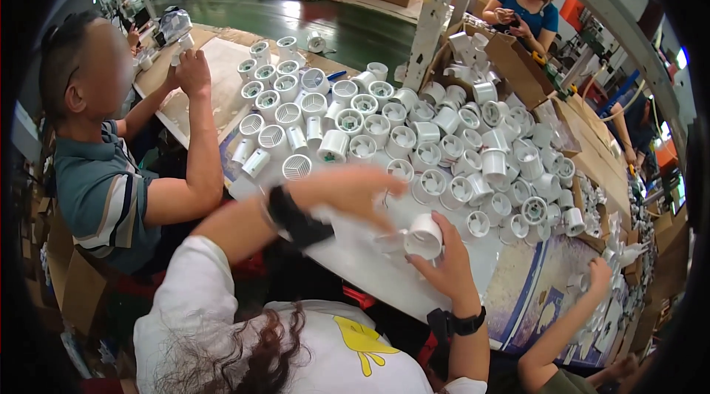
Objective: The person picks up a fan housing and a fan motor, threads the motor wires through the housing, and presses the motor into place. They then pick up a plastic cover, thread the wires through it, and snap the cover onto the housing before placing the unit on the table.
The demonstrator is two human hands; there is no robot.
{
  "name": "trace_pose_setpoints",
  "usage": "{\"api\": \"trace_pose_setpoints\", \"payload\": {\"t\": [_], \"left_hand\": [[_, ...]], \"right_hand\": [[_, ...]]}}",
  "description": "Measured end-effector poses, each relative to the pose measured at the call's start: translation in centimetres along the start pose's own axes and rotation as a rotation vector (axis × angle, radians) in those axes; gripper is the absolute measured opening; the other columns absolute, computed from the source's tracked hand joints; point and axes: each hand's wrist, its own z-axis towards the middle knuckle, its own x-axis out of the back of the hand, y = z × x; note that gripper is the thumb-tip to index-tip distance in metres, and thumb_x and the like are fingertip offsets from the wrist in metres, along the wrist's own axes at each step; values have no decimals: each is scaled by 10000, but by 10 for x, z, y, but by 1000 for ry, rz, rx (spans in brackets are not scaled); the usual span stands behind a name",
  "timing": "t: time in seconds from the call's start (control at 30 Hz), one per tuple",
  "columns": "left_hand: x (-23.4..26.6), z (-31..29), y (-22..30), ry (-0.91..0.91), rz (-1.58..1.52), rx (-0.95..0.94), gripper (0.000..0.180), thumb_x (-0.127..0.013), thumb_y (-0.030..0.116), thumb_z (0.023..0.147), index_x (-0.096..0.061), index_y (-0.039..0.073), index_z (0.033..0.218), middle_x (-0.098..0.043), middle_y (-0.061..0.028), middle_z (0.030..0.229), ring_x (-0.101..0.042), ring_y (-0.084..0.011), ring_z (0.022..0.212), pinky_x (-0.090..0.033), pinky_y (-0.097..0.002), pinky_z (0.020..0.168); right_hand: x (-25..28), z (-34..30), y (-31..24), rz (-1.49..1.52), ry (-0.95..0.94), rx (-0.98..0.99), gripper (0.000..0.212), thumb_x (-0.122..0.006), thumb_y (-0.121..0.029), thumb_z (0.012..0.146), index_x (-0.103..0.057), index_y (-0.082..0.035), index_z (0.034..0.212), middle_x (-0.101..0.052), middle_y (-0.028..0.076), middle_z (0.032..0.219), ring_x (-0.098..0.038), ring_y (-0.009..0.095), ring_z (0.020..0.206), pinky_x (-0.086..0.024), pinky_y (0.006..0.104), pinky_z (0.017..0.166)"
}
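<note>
My right hand [452, 264] is closed around a short white plastic cylinder, a cup-like housing [424, 240], held over the near side of the worktable. Its fingers wrap the right side and the thumb lies below. Just left of the housing is a pale, smeared shape [392, 244] that I cannot make out. My left hand [351, 193] reaches across above it, close to the pile, and is blurred by motion. Whether its fingers grip anything cannot be seen. Many white housings [429, 153] heap up beyond my hands, several with fan blades or grilles inside.
Upright housings with green circuit boards [287, 83] stand at the left, beside a co-worker [111, 142] handling a white part. Another person's arm [562, 320] reaches in at the lower right. A metal post [433, 24] rises behind the pile, near a green conveyor belt [296, 17] and cardboard box [518, 65].
</note>
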Motion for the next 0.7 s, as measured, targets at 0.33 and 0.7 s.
{"api": "trace_pose_setpoints", "payload": {"t": [0.33, 0.7], "left_hand": [[320, 85, -283, 737, 551, 612, 713, -765, 388, 723, -519, 24, 1285, -611, -207, 1202, -596, -338, 1106, -479, -379, 943], [314, 110, -373, 504, 719, 821, 548, -749, 253, 716, -591, 55, 1202, -637, -191, 1150, -604, -344, 1082, -490, -422, 925]], "right_hand": [[11, -22, 41, 260, 20, -165, 837, -779, -92, 608, -390, 5, 1343, -558, 151, 1187, -557, 256, 1113, -443, 365, 954], [9, -26, 43, 608, 67, -496, 892, -716, -40, 579, -332, -3, 1383, -548, 120, 1195, -545, 218, 1094, -430, 345, 960]]}}
